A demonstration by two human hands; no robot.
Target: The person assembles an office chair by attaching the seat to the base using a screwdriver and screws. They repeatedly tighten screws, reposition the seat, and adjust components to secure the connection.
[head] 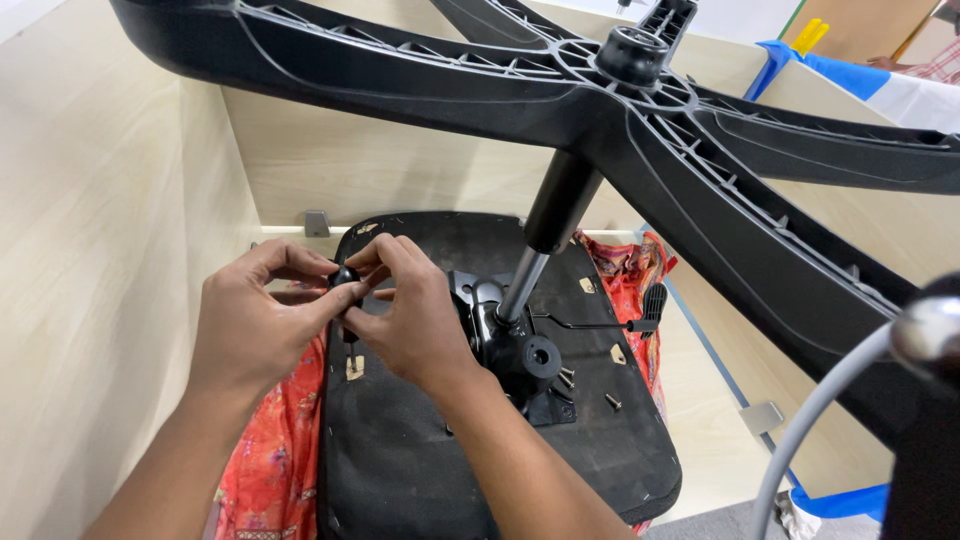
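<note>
So, largest first: a black ribbed plastic five-star chair base (640, 110) is looming above and beyond the grip, upside-up on a black and silver gas cylinder column (545, 240) that is running down to the right of the hands into a black metal tilt mechanism plate (505, 345). Under the grip, a black fabric-covered seat underside (500, 450) is lying face down on a red patterned cloth (275, 440), which is peeking out below and left of the hands. A thin black adjustment lever with a paddle end (625, 320) is sticking out well right of the grip.

Progress, judging from how things lie: base, column and mechanism are already sitting together on the seat, but a few small silver screws (570, 378) are lying loose on the fabric right of the hands, so fastening looks unfinished.

Both hands are meeting at the seat's left edge. The left hand (250, 325) and the right hand (415, 320) are pinching together, fingertips closed on a small black round knob-like part (345, 277), held between them just above the seat edge. It is looking glossy, dark, roughly ball-shaped; mostly hidden by fingers, so exact form is hard to tell.
</note>
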